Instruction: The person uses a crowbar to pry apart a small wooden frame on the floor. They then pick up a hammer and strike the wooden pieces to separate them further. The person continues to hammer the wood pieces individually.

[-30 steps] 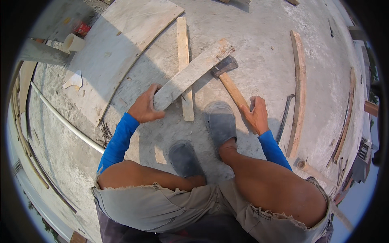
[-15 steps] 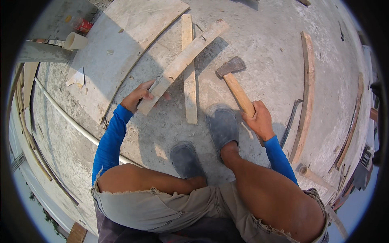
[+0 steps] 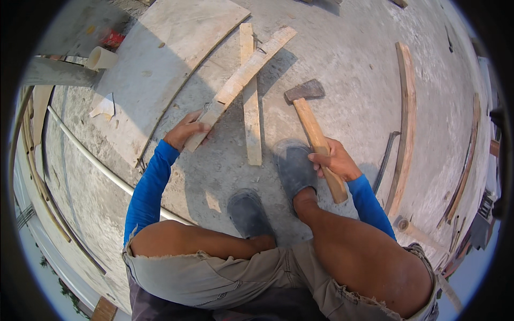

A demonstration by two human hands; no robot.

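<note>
Pale flat wooden plank with dark nail-like bits: slants from near left to far right, crossing above yellowish straight wooden batten on rough grey concrete floor; contact between them, can't tell.
Left hand: pinching plank's near end, thumb on top, other fingers partly hidden.
Hatchet-like tool, dark metal head, tan wooden handle: right of plank, apart from it, head pointing far.
Right hand: wrapped round lower handle, thumb across, butt poking out nearer.
Handling tips: probably best to hold plank firmly against twisting, left fingers well back from nail-like bits; tool head should stay clear of grey rubber right shoe, just beside handle.
Forearms: blue left sleeve reaches far from near left; blue right sleeve angles inward, outside right knee.
</note>
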